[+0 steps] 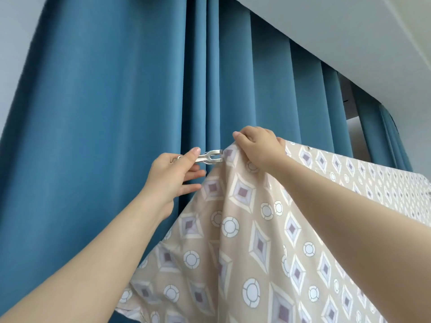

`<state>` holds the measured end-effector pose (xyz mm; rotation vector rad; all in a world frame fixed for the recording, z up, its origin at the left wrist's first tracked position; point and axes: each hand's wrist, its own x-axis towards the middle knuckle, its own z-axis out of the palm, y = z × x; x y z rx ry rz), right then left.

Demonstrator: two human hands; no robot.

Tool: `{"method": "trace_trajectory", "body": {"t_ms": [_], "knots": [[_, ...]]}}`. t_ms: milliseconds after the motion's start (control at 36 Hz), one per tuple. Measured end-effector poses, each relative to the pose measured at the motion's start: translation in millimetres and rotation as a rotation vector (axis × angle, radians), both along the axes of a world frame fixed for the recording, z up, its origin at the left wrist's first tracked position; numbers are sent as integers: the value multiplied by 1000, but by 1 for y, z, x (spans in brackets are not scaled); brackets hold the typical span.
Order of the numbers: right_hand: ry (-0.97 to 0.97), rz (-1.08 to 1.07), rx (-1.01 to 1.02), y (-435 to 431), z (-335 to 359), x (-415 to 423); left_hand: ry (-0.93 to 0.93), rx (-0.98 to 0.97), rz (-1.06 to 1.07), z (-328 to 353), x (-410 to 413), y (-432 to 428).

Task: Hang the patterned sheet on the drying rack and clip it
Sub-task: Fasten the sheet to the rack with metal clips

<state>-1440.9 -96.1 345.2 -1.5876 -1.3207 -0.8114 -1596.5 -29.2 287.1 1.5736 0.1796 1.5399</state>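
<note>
Landmark: sheet [245, 241]. Right hand [258, 145] on sheet's top left corner. Clip [211, 156] just left of that corner, tips touching it. Left hand [172, 173] left of clip, holding it. Curtain [116, 113] behind sheet.

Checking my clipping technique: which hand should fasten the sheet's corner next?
Left. The left hand already holds the metal clip, jaws at the patterned sheet corner that the right hand pins.

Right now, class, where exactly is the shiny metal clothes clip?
In the head view, the shiny metal clothes clip sits centre frame, pinched in the left hand, its jaws at the beige patterned sheet's top corner beside the right hand, before the blue curtain.
</note>
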Motion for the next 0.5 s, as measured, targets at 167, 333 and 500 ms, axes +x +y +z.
{"method": "trace_trajectory", "body": {"t_ms": [167,333,500], "knots": [[22,44,17,-1,0,0,-38,49,24,6,-3,-9],[-67,236,70,-3,-4,-6,-16,50,-17,22,2,-23],[83,544,107,-5,-1,-8,110,56,-52,19,6,-21]]}}
